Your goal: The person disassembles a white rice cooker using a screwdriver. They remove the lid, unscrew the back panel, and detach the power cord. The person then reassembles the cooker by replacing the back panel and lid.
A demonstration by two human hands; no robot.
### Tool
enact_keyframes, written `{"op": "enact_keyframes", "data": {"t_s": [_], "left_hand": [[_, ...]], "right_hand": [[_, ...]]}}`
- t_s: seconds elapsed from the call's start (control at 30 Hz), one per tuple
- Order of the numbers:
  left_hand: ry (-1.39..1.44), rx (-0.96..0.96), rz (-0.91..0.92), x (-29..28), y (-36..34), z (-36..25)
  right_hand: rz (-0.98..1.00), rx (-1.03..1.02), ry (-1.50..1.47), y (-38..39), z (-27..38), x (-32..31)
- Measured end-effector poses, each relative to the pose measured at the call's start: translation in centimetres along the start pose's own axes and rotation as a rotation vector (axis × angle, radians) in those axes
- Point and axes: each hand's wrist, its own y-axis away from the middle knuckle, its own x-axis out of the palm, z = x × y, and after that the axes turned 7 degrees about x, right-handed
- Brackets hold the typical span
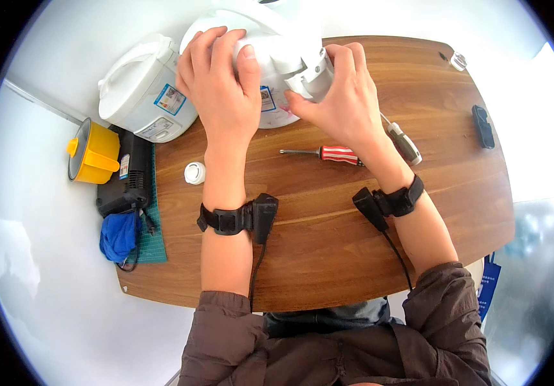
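Note:
A white rice cooker [275, 116] stands at the far side of the wooden table, its lid and curved handle [251, 13] toward the top of the picture. My left hand [225, 90] is closed over the lid's near left edge, fingers bent on top and thumb alongside. At the cooker's near right side, my right hand [347, 96] grips a white plastic hinge part [315, 74] between thumb and fingers. Whether that part is loose or attached I cannot tell. Near my right wrist lie a red-and-white striped screwdriver [339, 154] and a grey-handled screwdriver [405, 143].
Another white rice cooker [154, 83] stands at the left. Nearer are a yellow pot [98, 154], a black case [125, 186], a blue cloth-like item [119, 236] and a green mat [156, 238]. A round white cap [194, 173] lies beside my left forearm; a black object [483, 127] lies right.

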Motion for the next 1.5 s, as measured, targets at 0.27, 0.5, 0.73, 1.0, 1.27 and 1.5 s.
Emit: {"op": "enact_keyframes", "data": {"t_s": [0.27,0.5,0.73,1.0,1.27,1.5], "left_hand": [[0.005,-0.007,0.0,0.1,0.1,0.3],[0.009,-0.017,0.006,0.0,0.0,0.0],[0.008,-0.026,0.018,-0.2,-0.1,0.0],[0.014,0.04,0.121,-1.5,-0.7,-0.1],[0.024,-0.17,0.246,-2.3,-3.5,-1.2],[0.021,-0.022,0.49,-0.4,-9.6,5.7]], "right_hand": [[0.0,-0.005,0.088,0.0,0.7,-0.3],[-0.028,-0.021,0.127,-0.1,0.9,-0.7],[0.093,-0.009,0.164,-0.7,1.5,-2.1],[0.079,-0.013,0.102,-0.5,1.6,-1.9],[0.084,-0.025,0.105,-0.9,1.8,-2.3],[0.12,-0.029,0.1,-1.2,2.4,-3.0]]}}
